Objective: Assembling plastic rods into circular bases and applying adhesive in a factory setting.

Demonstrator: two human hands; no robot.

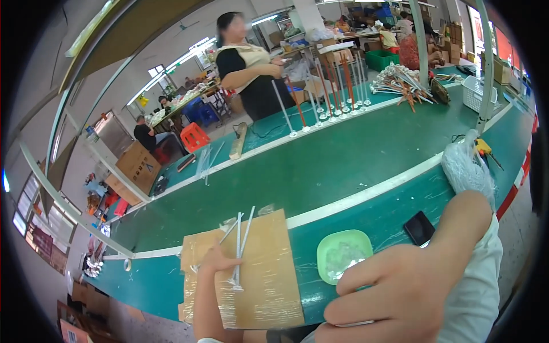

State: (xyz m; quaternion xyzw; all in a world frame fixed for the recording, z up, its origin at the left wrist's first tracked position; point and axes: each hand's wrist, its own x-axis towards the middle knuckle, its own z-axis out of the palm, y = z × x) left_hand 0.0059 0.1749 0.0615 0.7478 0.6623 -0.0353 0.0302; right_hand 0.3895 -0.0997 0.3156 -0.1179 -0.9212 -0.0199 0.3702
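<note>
My left hand (215, 262) is over a flat piece of cardboard (269, 274), thumb stretched sideways and index finger pointing away from me. Several thin white rods (238, 243) lie there; one slants beneath the hand, and the thumb reaches to another with a small base at its near end. Large and close at the right, my right hand (394, 280) has its fingers curled inward. A bright bit shows between the lower fingers, but what they hold is hidden. Just beyond them is a light green bowl (323, 260) with small clear pieces (346, 254).
A black phone (419, 228) and a clear plastic bag (466, 166) lie at the right. Across the green belt (343, 166) stand several white and red-brown rods (345, 80), beside a heaped rod pile (400, 83) and a white basket (473, 94). A person (246, 66) stands opposite.
</note>
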